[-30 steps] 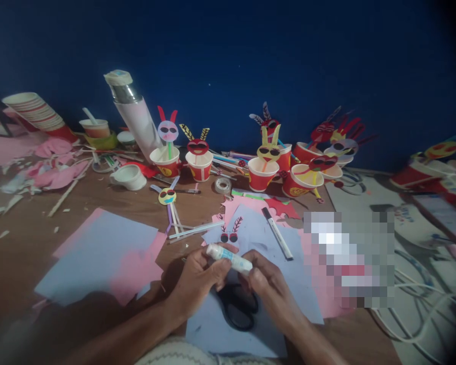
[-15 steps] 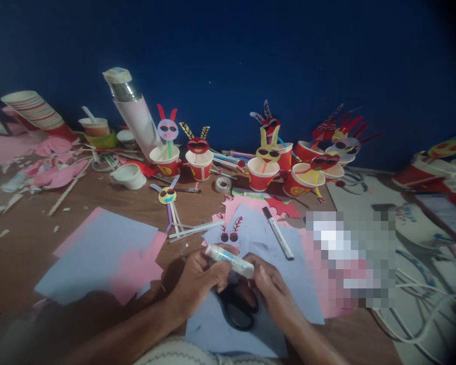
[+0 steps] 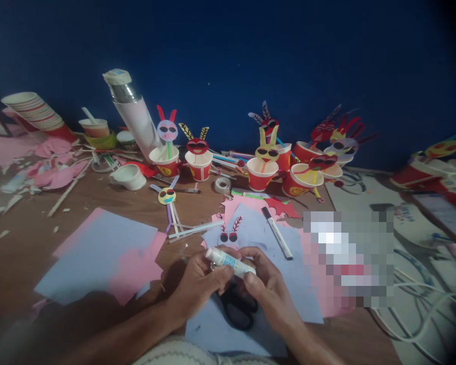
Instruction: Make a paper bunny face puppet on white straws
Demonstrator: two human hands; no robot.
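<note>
Low in the centre of the frame, a white tube [image 3: 231,262] lies aslant, its long axis running from upper left down to lower right, one end toward each side. The left hand [image 3: 199,285] grips its left part between thumb and fingers; the right hand [image 3: 270,288] pinches its lower right end, thumb in front. Which end is the cap, I cannot tell. Just below, black scissors [image 3: 239,310] lie on blue paper [image 3: 303,294], partly hidden by the hands. Beyond the tube are two dark paper eyes [image 3: 228,237]; right of them, a marker [image 3: 276,233] slants the same way, but more steeply.
</note>
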